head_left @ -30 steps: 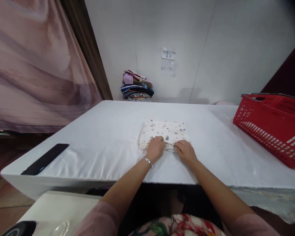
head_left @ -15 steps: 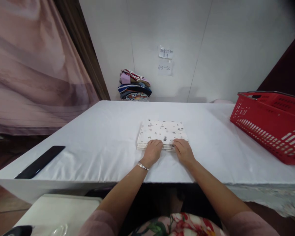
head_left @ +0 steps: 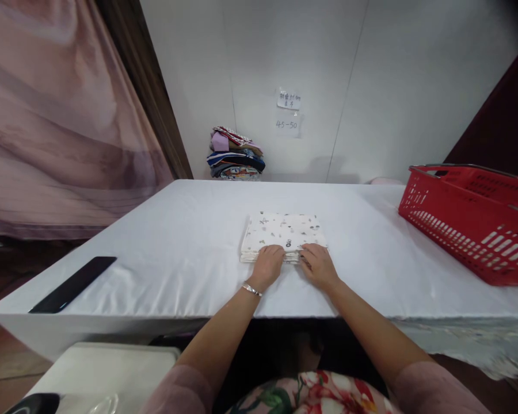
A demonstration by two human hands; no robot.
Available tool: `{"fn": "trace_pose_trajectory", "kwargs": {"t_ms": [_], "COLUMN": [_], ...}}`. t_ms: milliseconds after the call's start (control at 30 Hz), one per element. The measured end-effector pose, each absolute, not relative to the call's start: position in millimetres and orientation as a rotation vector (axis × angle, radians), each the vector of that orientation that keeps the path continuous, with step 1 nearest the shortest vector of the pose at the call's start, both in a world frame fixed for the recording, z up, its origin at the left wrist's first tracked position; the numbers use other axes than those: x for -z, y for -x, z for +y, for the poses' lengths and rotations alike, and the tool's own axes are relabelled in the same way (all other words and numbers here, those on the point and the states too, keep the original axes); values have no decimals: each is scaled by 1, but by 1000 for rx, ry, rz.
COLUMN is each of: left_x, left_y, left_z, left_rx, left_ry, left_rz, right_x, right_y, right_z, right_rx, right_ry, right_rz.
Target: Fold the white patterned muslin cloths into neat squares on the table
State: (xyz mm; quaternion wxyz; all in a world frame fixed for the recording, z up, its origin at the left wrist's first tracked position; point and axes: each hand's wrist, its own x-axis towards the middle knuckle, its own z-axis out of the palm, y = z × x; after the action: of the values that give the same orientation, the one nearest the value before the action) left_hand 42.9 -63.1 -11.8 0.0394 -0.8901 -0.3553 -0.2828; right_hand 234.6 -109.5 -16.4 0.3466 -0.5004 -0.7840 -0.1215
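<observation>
A white cloth with small dark prints (head_left: 285,230) lies folded in several layers in the middle of the white-covered table (head_left: 176,230). My left hand (head_left: 268,264), with a silver bracelet at its wrist, grips the near folded edge, left of centre. On the right part of that same edge, my right hand (head_left: 319,265) has its fingers curled over the layers. A short stretch of the layered edge shows between the hands. Both thumbs are partly hidden.
A red basket (head_left: 466,221) stands on the table's right side. At the left front lies a flat black object (head_left: 74,284). Folded fabrics (head_left: 235,154) are stacked beyond the far edge, against a wall with paper notes (head_left: 288,115). A pink curtain (head_left: 69,115) hangs at left.
My right hand has shifted slightly left along the cloth's near edge. My left hand has stayed almost in place. The camera view has tilted slightly.
</observation>
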Motion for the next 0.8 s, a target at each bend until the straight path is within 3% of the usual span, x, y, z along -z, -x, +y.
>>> {"fn": "trace_pose_trajectory", "kwargs": {"t_ms": [800], "left_x": [11], "left_y": [-37], "left_z": [-65], "left_rx": [1013], "left_ry": [2778], "left_rz": [-1061], "right_x": [17], "right_y": [-237], "right_z": [-112], "right_rx": [323], "right_ry": [1293], "right_rz": [-2066]}}
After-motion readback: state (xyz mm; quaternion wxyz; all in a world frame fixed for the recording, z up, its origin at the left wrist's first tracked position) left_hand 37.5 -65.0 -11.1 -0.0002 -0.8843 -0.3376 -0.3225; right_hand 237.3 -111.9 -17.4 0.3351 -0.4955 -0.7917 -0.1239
